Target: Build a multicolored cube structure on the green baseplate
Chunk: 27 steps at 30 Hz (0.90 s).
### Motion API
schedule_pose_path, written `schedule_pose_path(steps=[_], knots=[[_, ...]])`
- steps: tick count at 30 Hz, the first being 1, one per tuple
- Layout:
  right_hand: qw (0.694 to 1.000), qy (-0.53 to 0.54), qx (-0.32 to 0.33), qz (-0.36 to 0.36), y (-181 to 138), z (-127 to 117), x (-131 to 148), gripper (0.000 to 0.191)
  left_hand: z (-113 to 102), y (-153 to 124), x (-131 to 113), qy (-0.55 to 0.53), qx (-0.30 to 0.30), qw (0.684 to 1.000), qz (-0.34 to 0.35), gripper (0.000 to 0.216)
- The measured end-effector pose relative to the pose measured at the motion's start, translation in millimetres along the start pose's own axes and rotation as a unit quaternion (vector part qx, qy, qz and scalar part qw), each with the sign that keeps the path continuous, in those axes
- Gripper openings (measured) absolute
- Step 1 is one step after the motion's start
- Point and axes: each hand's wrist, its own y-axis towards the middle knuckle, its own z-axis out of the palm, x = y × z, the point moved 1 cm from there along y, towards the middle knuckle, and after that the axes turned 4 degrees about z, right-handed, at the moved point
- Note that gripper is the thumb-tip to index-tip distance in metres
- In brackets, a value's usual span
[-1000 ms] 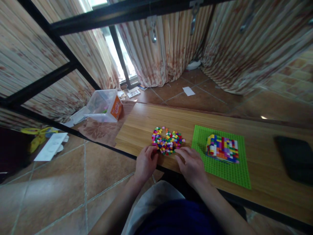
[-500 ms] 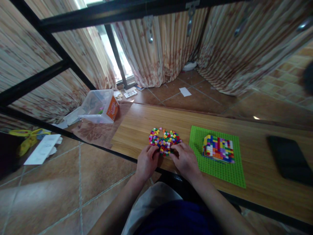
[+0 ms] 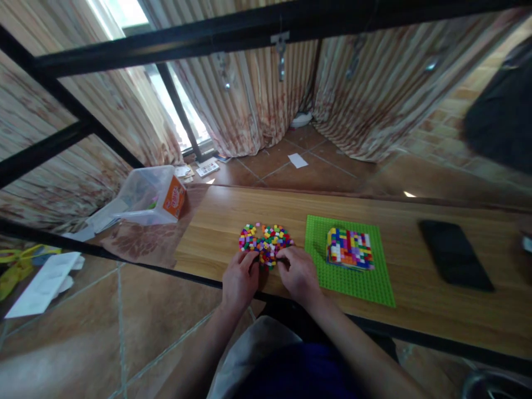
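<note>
A loose pile of small multicoloured toy bricks [image 3: 268, 239] lies on the wooden table [image 3: 216, 221]. At its near left edge is my left hand [image 3: 241, 279], fingers curled and thumb drawn in. My right hand [image 3: 298, 274] is at the near right edge, thumb and forefinger bent together against the bricks. Whatever sits between the fingertips of either hand is too small to make out. To the right, a block built of many coloured bricks [image 3: 349, 248] stands on a green studded baseplate [image 3: 353, 285].
A black phone-like slab [image 3: 455, 254] lies at the table's right. Beyond the left end stands a clear plastic box [image 3: 145, 185] with an orange label. A black metal frame [image 3: 166, 47] crosses above the table. A dark shape [image 3: 502, 111], blurred, is at the upper right.
The view has turned to the right, so everything appears farther left. Both hands stay at the brick pile, their fingers slightly more curled in. More of the dark shape at upper right shows.
</note>
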Motion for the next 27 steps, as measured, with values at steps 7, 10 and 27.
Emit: schedule_pose_path(steps=[7, 10, 27], knots=[[0.999, -0.034, -0.006, -0.006, 4.5, 3.7, 5.4, 0.011, 4.3, 1.3, 5.4, -0.016, -0.034, 0.999, 0.011, 0.022], [0.999, -0.043, 0.005, -0.009, 5.4, 2.4, 7.2, 0.006, 3.9, 1.5, 5.8, -0.015, -0.035, 0.999, 0.021, 0.022], [0.998, -0.062, 0.020, -0.022, 2.1, -0.4, 2.6, 0.011, -2.4, -16.1, -0.5, -0.071, -0.035, 0.997, 0.020, 0.031]])
